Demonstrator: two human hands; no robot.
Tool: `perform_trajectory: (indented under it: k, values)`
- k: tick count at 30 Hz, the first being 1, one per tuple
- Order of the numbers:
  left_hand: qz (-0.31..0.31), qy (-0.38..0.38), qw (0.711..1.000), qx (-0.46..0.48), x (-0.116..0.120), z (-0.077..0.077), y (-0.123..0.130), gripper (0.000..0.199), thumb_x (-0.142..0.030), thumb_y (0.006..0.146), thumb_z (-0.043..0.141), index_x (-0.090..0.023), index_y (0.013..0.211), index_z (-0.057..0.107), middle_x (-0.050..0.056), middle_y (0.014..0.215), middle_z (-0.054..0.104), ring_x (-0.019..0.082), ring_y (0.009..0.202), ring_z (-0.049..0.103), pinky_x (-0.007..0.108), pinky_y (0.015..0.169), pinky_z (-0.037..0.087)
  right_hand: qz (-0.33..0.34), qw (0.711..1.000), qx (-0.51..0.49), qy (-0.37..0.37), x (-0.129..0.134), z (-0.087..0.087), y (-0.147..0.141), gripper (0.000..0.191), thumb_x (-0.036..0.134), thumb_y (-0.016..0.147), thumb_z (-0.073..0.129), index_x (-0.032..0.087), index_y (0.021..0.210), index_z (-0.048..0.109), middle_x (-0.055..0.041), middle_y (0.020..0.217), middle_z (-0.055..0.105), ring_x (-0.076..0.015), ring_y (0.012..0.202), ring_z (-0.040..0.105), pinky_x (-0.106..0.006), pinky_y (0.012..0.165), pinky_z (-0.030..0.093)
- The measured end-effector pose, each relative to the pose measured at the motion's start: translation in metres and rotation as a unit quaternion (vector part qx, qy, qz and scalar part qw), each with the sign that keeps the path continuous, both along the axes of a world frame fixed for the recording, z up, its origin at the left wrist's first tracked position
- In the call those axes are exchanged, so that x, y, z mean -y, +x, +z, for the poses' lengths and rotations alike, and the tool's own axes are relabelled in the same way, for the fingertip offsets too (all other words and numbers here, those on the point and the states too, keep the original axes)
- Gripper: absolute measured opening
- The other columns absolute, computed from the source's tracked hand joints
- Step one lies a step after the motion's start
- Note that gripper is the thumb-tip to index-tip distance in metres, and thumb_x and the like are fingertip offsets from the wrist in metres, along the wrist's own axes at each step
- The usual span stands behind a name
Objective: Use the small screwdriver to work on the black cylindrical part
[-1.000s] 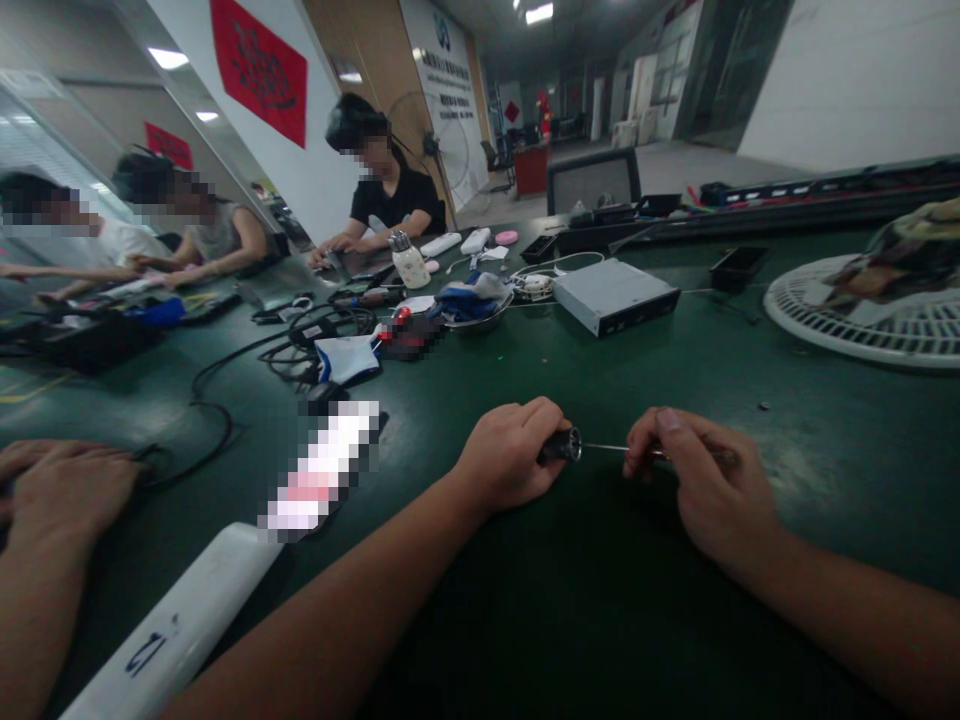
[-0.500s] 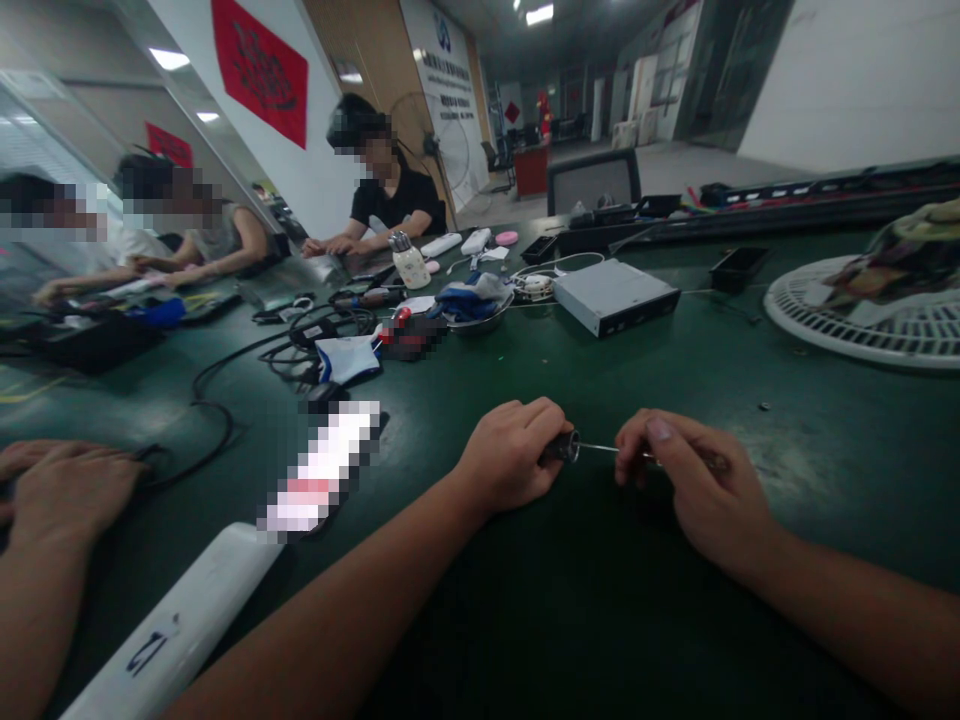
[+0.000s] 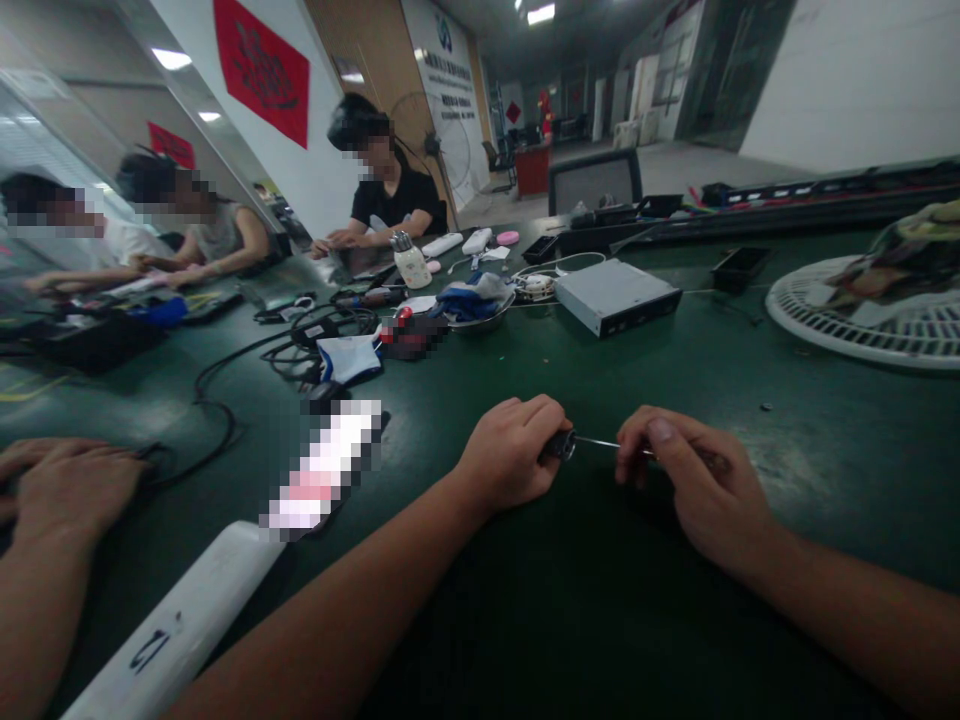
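Near the middle of the green table, my left hand (image 3: 514, 450) is closed round a small dark cylindrical part (image 3: 562, 445), whose round end faces right. A thin metal shaft (image 3: 598, 442) runs from that end to my right hand (image 3: 686, 470). The fingers of my right hand are wrapped round the tool, which looks like a screwdriver; its brownish handle (image 3: 712, 461) shows partly between thumb and palm. Whether the shaft's tip touches the part or sits inside it is too small to tell.
A grey drive box (image 3: 615, 292) lies beyond my hands, with a white basket (image 3: 862, 320) at right. Cables, a cloth bowl (image 3: 476, 300) and a bottle (image 3: 410, 262) lie further back. At left are a white device (image 3: 172, 620), a blurred-out phone and another person's hands (image 3: 71, 490).
The dark part in my left hand has tilted slightly, and the shaft has shifted a little with it. My right hand is almost where it was.
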State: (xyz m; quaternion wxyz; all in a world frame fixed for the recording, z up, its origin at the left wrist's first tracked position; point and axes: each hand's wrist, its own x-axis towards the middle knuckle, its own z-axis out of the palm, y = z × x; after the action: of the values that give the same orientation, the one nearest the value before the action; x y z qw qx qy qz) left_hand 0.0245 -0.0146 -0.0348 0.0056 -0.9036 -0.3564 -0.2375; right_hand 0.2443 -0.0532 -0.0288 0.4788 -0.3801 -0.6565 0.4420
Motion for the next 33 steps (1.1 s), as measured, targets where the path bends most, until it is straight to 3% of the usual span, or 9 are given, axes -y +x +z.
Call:
perform_trajectory:
  k: [3, 8, 14, 20, 26, 31, 33]
  values:
    - [-0.01, 0.006, 1.0, -0.003, -0.0002, 0.0009, 0.0004, 0.021, -0.012, 0.077, 0.058, -0.018, 0.097, 0.055, 0.005, 0.098, 0.066, 0.017, 0.082, 0.059, 0.032, 0.072, 0.047, -0.014, 1.0, 0.006, -0.004, 0.0007, 0.0016, 0.0, 0.037, 0.043, 0.102, 0.042, 0.021, 0.08, 0.063, -0.0013, 0.069, 0.062, -0.0159, 0.066, 0.057, -0.03, 0.06, 0.043]
    - [-0.011, 0.006, 1.0, -0.005, -0.0012, 0.0009, 0.0008, 0.021, -0.012, 0.077, 0.058, -0.018, 0.097, 0.055, 0.005, 0.098, 0.065, 0.017, 0.082, 0.058, 0.032, 0.072, 0.046, 0.03, 1.0, 0.001, -0.008, 0.0009, 0.0016, 0.0009, 0.04, 0.043, 0.102, 0.041, 0.022, 0.078, 0.063, -0.0018, 0.069, 0.062, -0.0165, 0.066, 0.058, -0.031, 0.061, 0.043]
    - [-0.012, 0.001, 1.0, -0.004, -0.0017, -0.0018, 0.0012, 0.021, -0.012, 0.077, 0.058, -0.018, 0.098, 0.055, 0.004, 0.098, 0.065, 0.017, 0.082, 0.058, 0.032, 0.072, 0.046, -0.034, 0.999, 0.007, -0.01, 0.0, -0.0031, 0.0012, 0.039, 0.044, 0.102, 0.042, 0.022, 0.077, 0.063, -0.0008, 0.067, 0.061, -0.0159, 0.065, 0.057, -0.03, 0.06, 0.042]
    - [-0.015, 0.003, 1.0, -0.002, -0.0029, -0.0025, 0.0014, 0.022, -0.013, 0.076, 0.059, -0.018, 0.097, 0.055, 0.003, 0.098, 0.065, 0.017, 0.082, 0.059, 0.031, 0.072, 0.045, 0.033, 0.999, 0.001, 0.011, -0.0005, -0.0033, 0.0026, 0.04, 0.044, 0.102, 0.041, 0.021, 0.078, 0.063, -0.0012, 0.07, 0.061, -0.0154, 0.067, 0.057, -0.03, 0.062, 0.043]
    - [-0.015, 0.006, 1.0, -0.001, -0.0028, -0.0034, 0.0015, 0.022, -0.012, 0.077, 0.058, -0.018, 0.098, 0.055, 0.004, 0.098, 0.065, 0.017, 0.083, 0.059, 0.031, 0.073, 0.046, -0.044, 0.999, 0.009, -0.005, 0.0002, -0.0031, 0.0019, 0.041, 0.045, 0.102, 0.042, 0.022, 0.075, 0.062, -0.0004, 0.066, 0.06, -0.0152, 0.064, 0.056, -0.029, 0.06, 0.041]
    - [-0.013, 0.003, 1.0, 0.001, -0.003, -0.0031, 0.001, 0.021, -0.012, 0.077, 0.058, -0.018, 0.097, 0.055, 0.004, 0.098, 0.066, 0.017, 0.083, 0.059, 0.031, 0.074, 0.046, 0.03, 0.999, 0.007, 0.017, 0.0001, -0.0025, 0.0026, 0.038, 0.043, 0.103, 0.041, 0.022, 0.08, 0.063, -0.0013, 0.071, 0.062, -0.016, 0.067, 0.058, -0.03, 0.062, 0.043]
    - [-0.014, 0.0, 1.0, -0.002, -0.0031, -0.0028, 0.0008, 0.022, -0.012, 0.076, 0.058, -0.018, 0.097, 0.055, 0.004, 0.098, 0.066, 0.017, 0.083, 0.059, 0.031, 0.074, 0.046, 0.029, 0.999, 0.016, 0.02, -0.0003, -0.0027, 0.0025, 0.039, 0.042, 0.103, 0.041, 0.022, 0.077, 0.063, -0.0013, 0.07, 0.061, -0.0158, 0.067, 0.058, -0.031, 0.062, 0.043]
